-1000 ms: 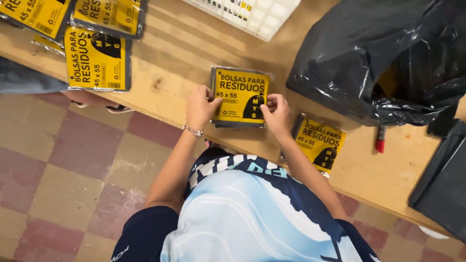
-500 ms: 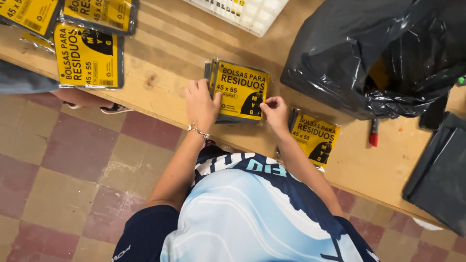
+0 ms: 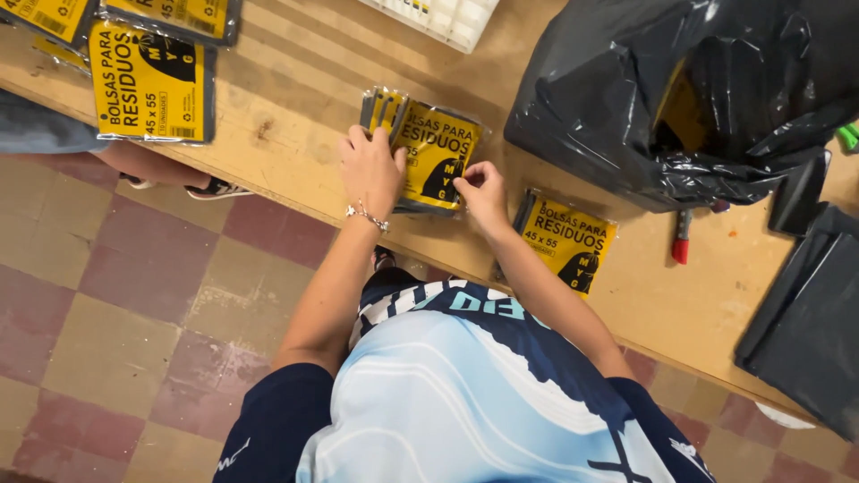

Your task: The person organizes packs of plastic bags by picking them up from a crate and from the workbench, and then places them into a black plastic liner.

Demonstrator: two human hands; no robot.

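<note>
our left hand (image 3: 371, 170) lies flat on the yellow packet (image 3: 437, 154) near the desk (image 3: 295, 80) edge, and our right hand (image 3: 483, 192) pinches its lower corner. we think the glossy wrap could slip, pushing the packet off that edge.

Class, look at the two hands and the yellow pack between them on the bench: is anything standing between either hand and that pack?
Nothing visible does. The left hand lies on the yellow pack, and the right hand touches its lower edge.
</note>
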